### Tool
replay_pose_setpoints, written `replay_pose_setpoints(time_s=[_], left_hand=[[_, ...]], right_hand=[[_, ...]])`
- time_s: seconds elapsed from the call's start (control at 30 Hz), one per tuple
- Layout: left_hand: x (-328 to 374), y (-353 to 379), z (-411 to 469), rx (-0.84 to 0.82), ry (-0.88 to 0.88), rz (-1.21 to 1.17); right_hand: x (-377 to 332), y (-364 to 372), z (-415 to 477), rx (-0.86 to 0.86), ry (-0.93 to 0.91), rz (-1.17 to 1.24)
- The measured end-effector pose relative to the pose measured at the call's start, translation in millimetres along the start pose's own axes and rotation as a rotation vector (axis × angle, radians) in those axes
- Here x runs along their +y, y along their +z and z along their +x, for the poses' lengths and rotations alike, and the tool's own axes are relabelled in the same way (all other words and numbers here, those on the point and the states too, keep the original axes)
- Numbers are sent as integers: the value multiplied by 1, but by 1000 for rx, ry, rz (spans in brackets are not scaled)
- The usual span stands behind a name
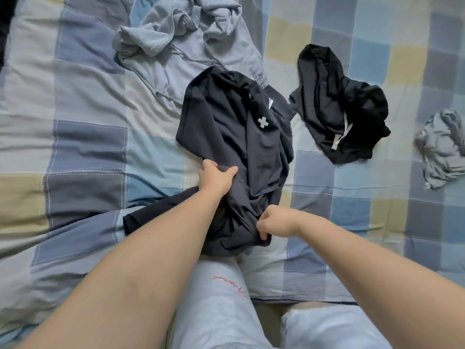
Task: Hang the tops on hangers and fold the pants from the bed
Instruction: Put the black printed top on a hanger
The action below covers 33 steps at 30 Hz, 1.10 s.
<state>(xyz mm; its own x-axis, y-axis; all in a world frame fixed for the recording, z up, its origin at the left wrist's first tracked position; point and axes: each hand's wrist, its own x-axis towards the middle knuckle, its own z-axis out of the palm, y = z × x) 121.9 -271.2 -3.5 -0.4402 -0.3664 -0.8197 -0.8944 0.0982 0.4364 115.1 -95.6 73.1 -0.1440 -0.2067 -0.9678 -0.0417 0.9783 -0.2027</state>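
Note:
A dark navy top [226,127] with a small white cross mark lies crumpled in the middle of the bed. My left hand [216,178] grips a fold of it on its left side. My right hand [275,220] pinches its lower edge near the bed's front. A light grey garment [181,39] lies bunched beyond it at the top. Black shorts [337,107] with a white drawstring lie to the right. A small grey-blue garment [442,147] sits at the far right edge. No hanger is in view.
The bed wears a checked blue, grey and yellow cover [83,137], rumpled on the left. My legs in pale shorts [221,298] stand against the bed's front edge.

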Motion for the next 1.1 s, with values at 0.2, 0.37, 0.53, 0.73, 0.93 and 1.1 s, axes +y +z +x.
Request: replay_pose_setpoints(time_s=[0.2,0.37,0.53,0.73,0.93,1.1], left_hand=[[-7,-12,-4,79,-25,-195],[-55,-29,-40,-78,117,172],[-82,-34,-44,-78,171,246],[-67,-55,-43,-202,-207,-713],[-60,-85,-69,-307,-161,-1083],[-51,-101,-105,-95,45,-684]], right_hand=[[9,1,5,277,51,237],[6,-22,14,505,-16,291],[-37,-48,33,547,-138,136],[-85,-62,55,361,-251,-261],[-81,-21,52,259,-213,-386],[-69,-9,24,502,-209,-423]])
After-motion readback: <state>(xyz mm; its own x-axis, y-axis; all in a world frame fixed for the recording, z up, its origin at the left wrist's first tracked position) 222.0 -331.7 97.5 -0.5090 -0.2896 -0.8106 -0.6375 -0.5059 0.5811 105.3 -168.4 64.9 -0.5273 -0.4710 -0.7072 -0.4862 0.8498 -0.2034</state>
